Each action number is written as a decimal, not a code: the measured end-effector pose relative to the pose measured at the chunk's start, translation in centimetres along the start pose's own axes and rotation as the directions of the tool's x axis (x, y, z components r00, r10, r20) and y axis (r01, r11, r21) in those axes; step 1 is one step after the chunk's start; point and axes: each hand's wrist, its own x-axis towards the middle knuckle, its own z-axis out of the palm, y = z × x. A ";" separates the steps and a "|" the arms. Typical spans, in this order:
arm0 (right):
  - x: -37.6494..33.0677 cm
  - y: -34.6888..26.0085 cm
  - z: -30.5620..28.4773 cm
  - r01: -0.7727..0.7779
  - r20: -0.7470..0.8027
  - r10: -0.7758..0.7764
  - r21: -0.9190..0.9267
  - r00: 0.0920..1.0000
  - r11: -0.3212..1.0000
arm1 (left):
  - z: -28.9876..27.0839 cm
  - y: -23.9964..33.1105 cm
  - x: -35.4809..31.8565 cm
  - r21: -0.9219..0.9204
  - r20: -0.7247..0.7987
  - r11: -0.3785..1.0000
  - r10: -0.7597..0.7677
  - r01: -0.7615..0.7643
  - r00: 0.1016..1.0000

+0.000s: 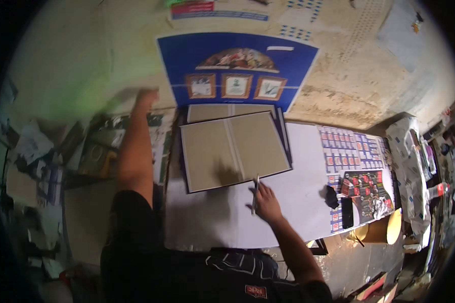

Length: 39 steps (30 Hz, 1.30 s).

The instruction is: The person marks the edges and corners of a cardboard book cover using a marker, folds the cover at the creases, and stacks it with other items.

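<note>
A book cover case (212,151) lies spread on the white table, its two grey-brown boards edged in dark blue with a narrow strip between them. Similar covers (207,112) are stacked beneath it, partly hidden. My right hand (268,204) is at the near edge of the top cover, closed around a slim, light-coloured stick-like tool (256,194); its exact kind is unclear. My left hand (147,98) is raised at the far left, beyond the stack and near the wall. Motion smears its fingers, and I make out nothing in it.
The white tabletop (303,202) extends right to printed sheets (346,149), a dark printed sheet (366,189), a black crumpled item (331,197) and a black phone (347,213). A blue poster (237,65) hangs behind. Cluttered shelving (435,166) stands right; papers (33,141) pile up left.
</note>
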 end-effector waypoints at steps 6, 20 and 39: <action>7.2 10.1 3.7 -0.485 0.257 0.433 0.657 0.864 0.577 | 2.8 25.2 -21.2 0.805 0.018 0.441 0.650 -0.397 0.760; 17.0 -24.8 1.7 0.796 0.252 -0.882 0.384 0.397 0.468 | -11.4 -1.0 -77.1 0.034 -0.999 0.958 0.033 0.285 0.008; 11.8 -21.2 -0.2 0.860 0.177 -0.884 0.211 0.433 0.464 | -2.8 -4.5 -75.0 -0.323 -0.932 0.946 -0.313 -0.027 0.182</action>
